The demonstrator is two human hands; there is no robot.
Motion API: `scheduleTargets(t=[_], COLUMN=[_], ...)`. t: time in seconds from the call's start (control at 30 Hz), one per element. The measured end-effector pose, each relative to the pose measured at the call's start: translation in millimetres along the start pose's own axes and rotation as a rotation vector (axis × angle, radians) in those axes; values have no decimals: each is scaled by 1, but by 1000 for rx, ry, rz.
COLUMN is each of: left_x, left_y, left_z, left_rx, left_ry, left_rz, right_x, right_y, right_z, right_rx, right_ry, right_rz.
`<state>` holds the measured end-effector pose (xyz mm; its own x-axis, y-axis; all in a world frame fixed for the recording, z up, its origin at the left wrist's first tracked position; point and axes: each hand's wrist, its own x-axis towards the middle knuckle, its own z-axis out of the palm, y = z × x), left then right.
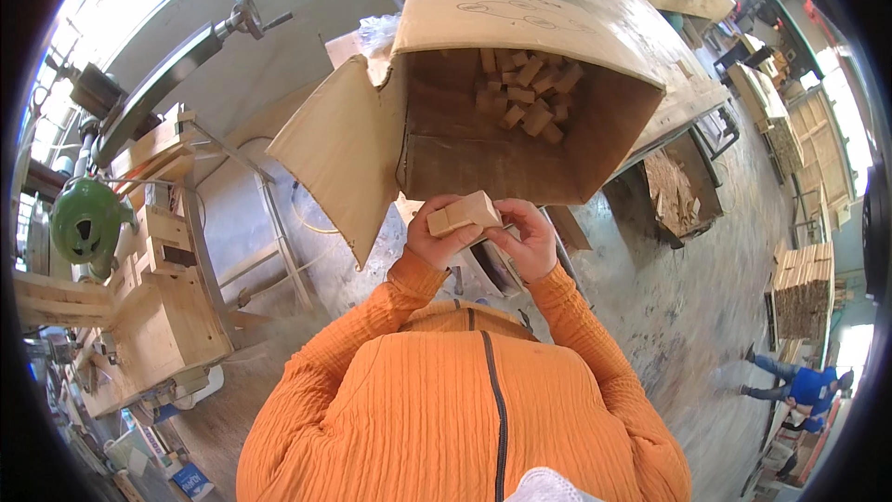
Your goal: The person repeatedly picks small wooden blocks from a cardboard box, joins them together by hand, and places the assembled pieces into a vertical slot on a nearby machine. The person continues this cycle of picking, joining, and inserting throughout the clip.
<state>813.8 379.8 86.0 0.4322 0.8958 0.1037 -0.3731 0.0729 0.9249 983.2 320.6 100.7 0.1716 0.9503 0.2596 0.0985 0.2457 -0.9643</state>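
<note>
Below the mouth of a cardboard box (528, 181), my two hands are together. My left hand (437, 231) is closed round pale wooden blocks (465, 212); they look like two small pieces lying against each other, though the join is hard to make out. At their right end my right hand (528, 240) pinches the nearer-lit piece between thumb and fingers. Inside the box, towards its far side, lies a loose heap of similar small wooden blocks (534, 93). The box stands on its side with its opening towards me, and one flap (339, 153) hangs out to the left.
The box rests on a worktable (683, 98). To the left is a wooden workbench (177, 335) with a green machine part (88, 223). A bin of scrap wood (674, 191) sits at right, stacked boards (804, 293) beyond. A person in blue (808, 389) is far right.
</note>
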Motion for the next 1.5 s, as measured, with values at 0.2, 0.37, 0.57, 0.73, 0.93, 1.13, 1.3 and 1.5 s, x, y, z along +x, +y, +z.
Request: scheduleTargets(t=[0.2,0.37,0.57,0.73,0.93,1.13,1.3,1.5], left_x=[-1,3,-3,-10,-21,-37,-51,-83], left_y=[7,4,-6,-5,-8,-2,-1,-11], left_z=[9,4,-15,-25,-34,-22,17,52], left_rx=[226,178,38,-14,-26,-5,135,358], left_ry=[-59,-10,45,99,79,222,144,78], left_rz=[149,109,-80,-56,-56,0,73,262], right_x=[-12,-1,79,139,151,70,-11,-35], right_y=[9,1,-6,32,55,7,-2,-9], right_z=[0,-7,-31,-50,-79,-45,-34,-59], right_rx=[-17,-107,-668,-1180,-1146,130,193,-91], right_ry=[58,-37,-4,154,126,-98,-305,-410], right_rz=[-45,-92,158,100,278,277,232,-93])
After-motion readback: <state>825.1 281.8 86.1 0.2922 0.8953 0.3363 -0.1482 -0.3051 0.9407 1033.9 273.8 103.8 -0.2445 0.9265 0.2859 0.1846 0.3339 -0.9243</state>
